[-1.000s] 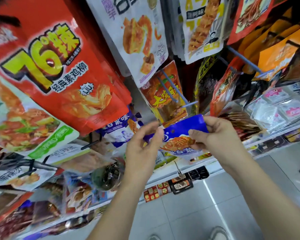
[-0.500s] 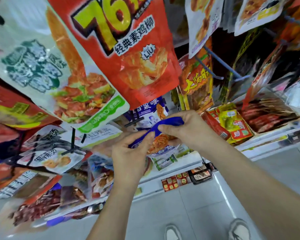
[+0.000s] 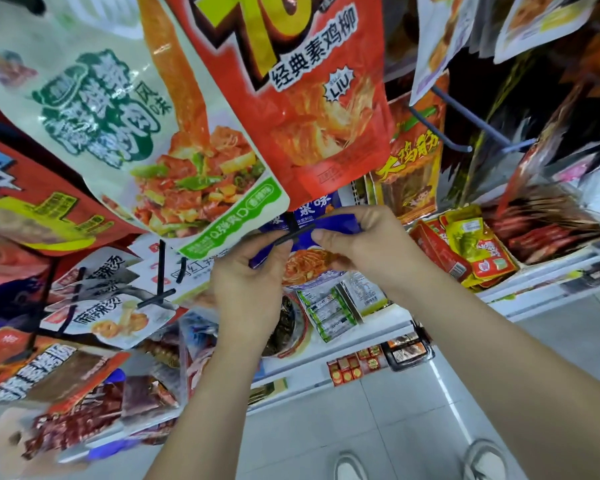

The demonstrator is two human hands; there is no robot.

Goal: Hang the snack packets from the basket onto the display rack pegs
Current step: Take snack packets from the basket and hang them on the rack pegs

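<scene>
A white packet [image 3: 118, 116] hangs up and to the left of a black peg [image 3: 293, 234]. A red packet [image 3: 309, 98] hangs directly above the peg. Just below and left of the peg, the left hand [image 3: 253, 282] pinches the left edge of a blue packet [image 3: 340, 224] between thumb and fingers. The blue packet's top edge lies against the peg's tip; whether the peg passes through its hole cannot be told. Just right of the peg, the right hand [image 3: 368, 244] pinches the packet's top right corner. Further right of the peg, yellow and red sachets [image 3: 478, 244] lie on a shelf [image 3: 534, 287].
</scene>
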